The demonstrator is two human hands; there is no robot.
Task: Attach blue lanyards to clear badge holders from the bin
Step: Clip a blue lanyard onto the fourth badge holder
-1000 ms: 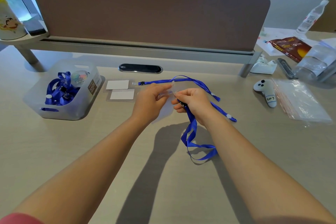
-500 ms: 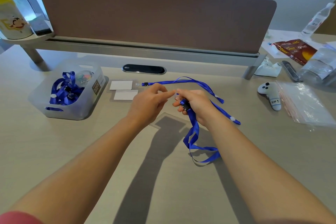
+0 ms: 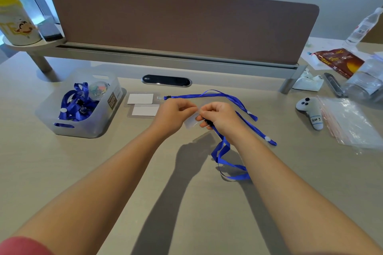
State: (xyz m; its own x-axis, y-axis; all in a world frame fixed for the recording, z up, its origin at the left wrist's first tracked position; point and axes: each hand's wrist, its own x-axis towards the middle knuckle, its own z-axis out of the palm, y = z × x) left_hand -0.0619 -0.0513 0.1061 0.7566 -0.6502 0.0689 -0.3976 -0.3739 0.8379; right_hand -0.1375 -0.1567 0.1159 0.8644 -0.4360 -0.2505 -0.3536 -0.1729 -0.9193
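From the head view, both hands meet above the surface [image 3: 103, 172], just right of the two badge holders [image 3: 143, 105] lying beside the bin [image 3: 83, 128]. The left hand [image 3: 172, 116] has its fingers curled, pinching the edge of a clear badge holder [image 3: 190, 122]. The right hand [image 3: 221, 117] has its fingers closed on the black clip of a blue lanyard [image 3: 223, 151], whose strap trails down onto the surface. A second lanyard [image 3: 207, 94] lies just beyond the hands. More lanyards fill the bin.

The clear badge holder [image 3: 191, 121] is now back up between both hands, off the desk. The left hand [image 3: 173, 115] pinches its top edge again, fingertips no longer bare.
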